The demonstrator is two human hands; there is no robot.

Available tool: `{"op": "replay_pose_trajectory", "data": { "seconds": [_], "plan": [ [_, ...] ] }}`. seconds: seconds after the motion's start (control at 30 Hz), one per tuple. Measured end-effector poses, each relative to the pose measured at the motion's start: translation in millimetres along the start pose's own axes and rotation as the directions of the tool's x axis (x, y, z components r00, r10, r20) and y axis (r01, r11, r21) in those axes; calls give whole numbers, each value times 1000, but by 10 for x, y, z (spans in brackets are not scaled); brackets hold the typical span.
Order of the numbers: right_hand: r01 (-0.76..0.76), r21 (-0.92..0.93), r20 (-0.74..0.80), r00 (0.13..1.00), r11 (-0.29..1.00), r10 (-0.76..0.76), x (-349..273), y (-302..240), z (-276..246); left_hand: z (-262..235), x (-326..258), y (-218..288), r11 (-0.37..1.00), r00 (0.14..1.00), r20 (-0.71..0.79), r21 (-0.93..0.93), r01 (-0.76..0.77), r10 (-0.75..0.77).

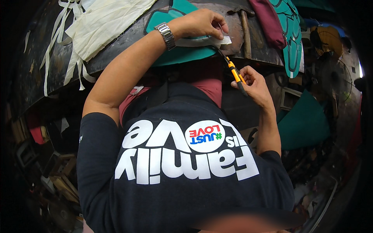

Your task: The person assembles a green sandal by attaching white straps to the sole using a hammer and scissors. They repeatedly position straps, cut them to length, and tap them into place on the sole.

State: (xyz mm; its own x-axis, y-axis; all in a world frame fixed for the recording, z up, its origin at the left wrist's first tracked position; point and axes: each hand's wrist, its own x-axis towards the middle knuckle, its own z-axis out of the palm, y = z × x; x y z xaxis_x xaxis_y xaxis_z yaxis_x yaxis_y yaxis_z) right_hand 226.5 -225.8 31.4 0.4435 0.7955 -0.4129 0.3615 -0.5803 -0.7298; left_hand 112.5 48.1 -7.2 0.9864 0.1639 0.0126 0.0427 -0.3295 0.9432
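Observation:
On the dark bench in front of me, a flat green piece [182, 56] with black-edged shapes lies under my left arm. A narrow white strip [194, 42] runs along it. My left hand [202, 24], with a metal watch on its wrist, has its thumb and fingers closed at the strip's right end. Lower and to the right, my right hand [252, 83] is wrapped round yellow-and-black handled pliers [234, 72]. Their dark, thin jaws point up and left, to the strip's edge near the left fingers. Whether the jaws grip the strip is too small to tell.
A wooden-handled hammer [246, 35] lies right of my left hand. Beyond it are maroon material [268, 23] and green cut pieces [292, 50] hanging over the bench edge. Cream cloth [101, 29] with loose strips covers the left. A fan [338, 77] stands far right.

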Motion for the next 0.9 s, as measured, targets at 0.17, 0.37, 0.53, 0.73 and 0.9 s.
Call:
{"op": "replay_pose_trajectory", "data": {
  "seconds": [0.17, 0.37, 0.53, 0.73, 0.9],
  "plan": [
    [-32, 69, 7, 999, 997, 32, -47, -14, 73, 7, 1, -13, 1000, 1000, -11, 1, -17, 17],
    [-19, 83, -1, 1000, 996, 19, -61, 54, -4, 14, 5, -41, 996, 995, -52, 27, -86, 87],
    [4, 134, -76, 997, 991, 6, -20, 153, -226, 87, -269, 70, 948, 874, -398, 258, -185, 278],
    [-13, 152, 34, 999, 988, 8, 6, 291, -154, 282, -978, 142, 699, 882, -247, 705, -120, 401],
    [-35, 307, 32, 999, 951, 26, 61, 276, -133, 449, -1111, 89, 631, 860, -259, 771, -91, 440]
  ]
}}
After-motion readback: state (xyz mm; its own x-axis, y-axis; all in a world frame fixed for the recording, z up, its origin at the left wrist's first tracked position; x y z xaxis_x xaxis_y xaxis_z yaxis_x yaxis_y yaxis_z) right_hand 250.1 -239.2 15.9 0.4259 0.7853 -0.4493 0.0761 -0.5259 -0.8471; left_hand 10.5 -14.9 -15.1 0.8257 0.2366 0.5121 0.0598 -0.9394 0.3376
